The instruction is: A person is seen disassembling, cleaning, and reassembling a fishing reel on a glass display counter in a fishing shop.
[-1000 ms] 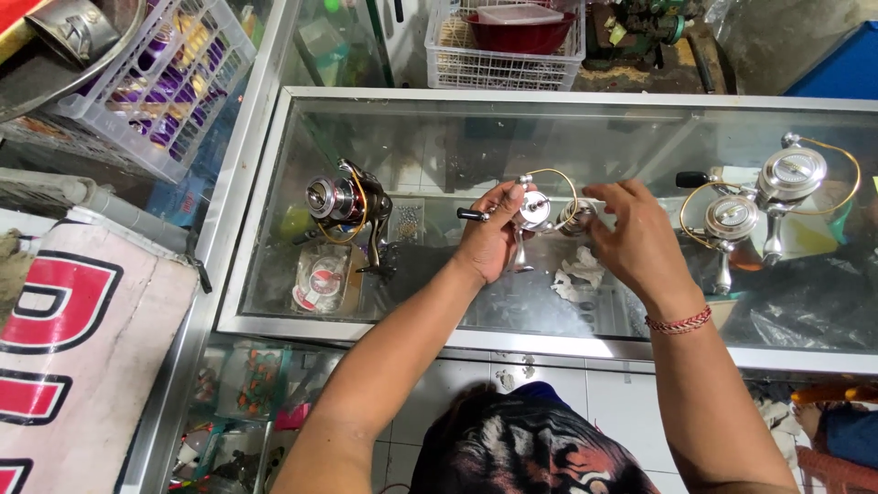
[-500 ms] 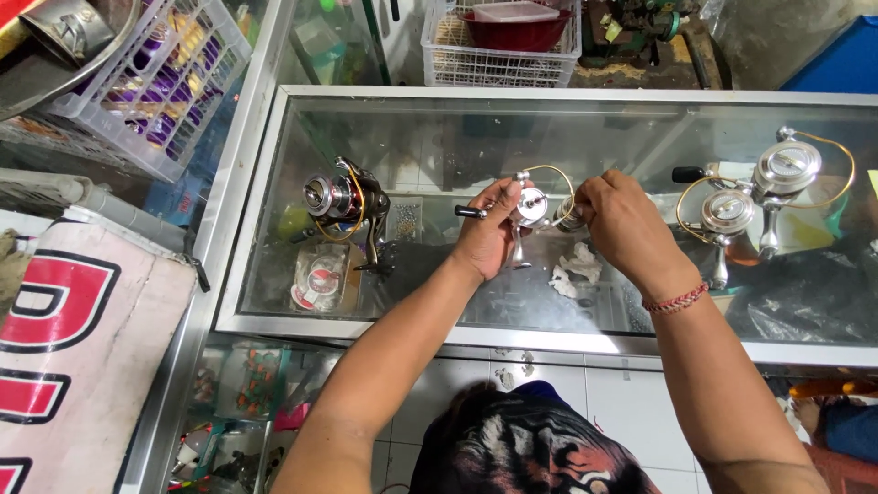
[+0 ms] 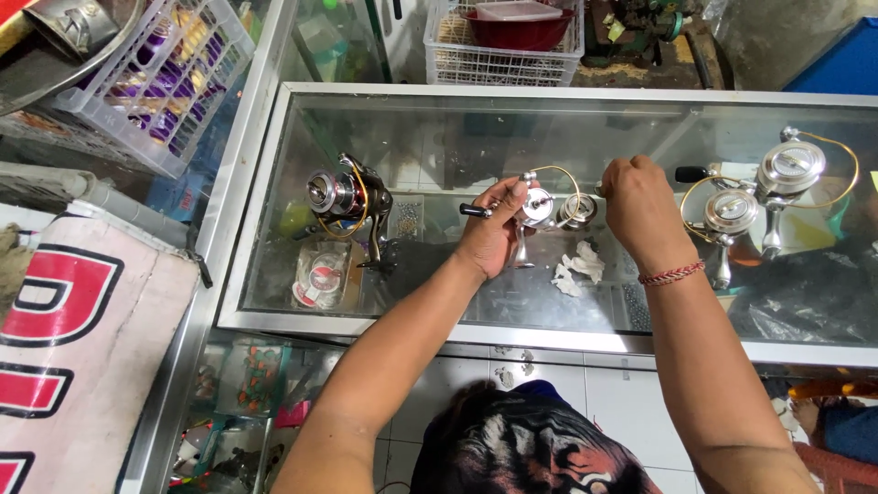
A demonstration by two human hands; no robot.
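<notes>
Our left hand [image 3: 494, 233] was wrapped around the body of a small silver spinning reel with a thin gold bail wire [image 3: 541, 209], holding it just above the glass countertop [image 3: 439, 137]. Our right hand [image 3: 640, 206] was clenched at the reel's far side, though we could not tell what its fingers pinched. Just below the reel lay a crumpled white tissue [image 3: 576, 267]. Beyond the right hand stood two more silver reels [image 3: 759, 197]; well apart past the left hand stood a dark reel with a chrome spool [image 3: 347, 199].
</notes>
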